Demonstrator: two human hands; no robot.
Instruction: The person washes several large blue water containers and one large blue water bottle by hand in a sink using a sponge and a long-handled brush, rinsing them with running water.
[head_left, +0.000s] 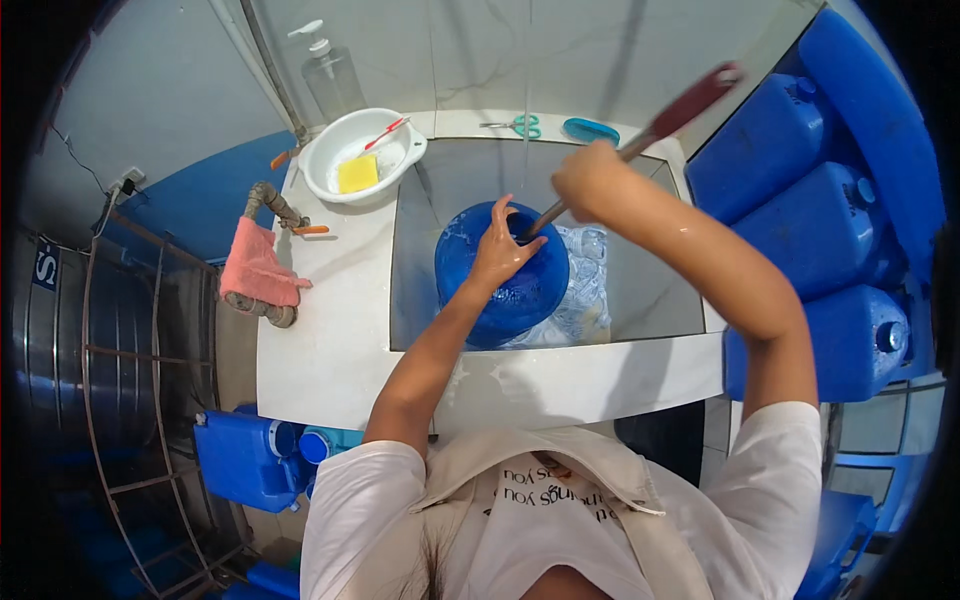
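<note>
A round blue plastic water jug (517, 304) stands in the tiled sink (652, 307), its mouth turned up towards me. My left hand (499, 251) grips the jug at its mouth, with thumb and fingers spread around the opening. In my right hand (592, 180) is a long-handled tool (694, 103) with a dark red grip and a metal shaft. The shaft slants down into the jug's mouth, so the tool's lower end is hidden inside. Beside and partly behind the jug lies a heap of clear, crumpled-looking material (585, 285) on the sink floor.
A white basin (315, 176) holds a yellow sponge (358, 174) and a red-handled brush (384, 135). Behind it is a pump bottle (334, 82). Scissors (525, 126) and a teal brush (591, 131) rest on the back ledge. A pink cloth (259, 266) drapes the left pipe. Blue containers (817, 232) crowd the right.
</note>
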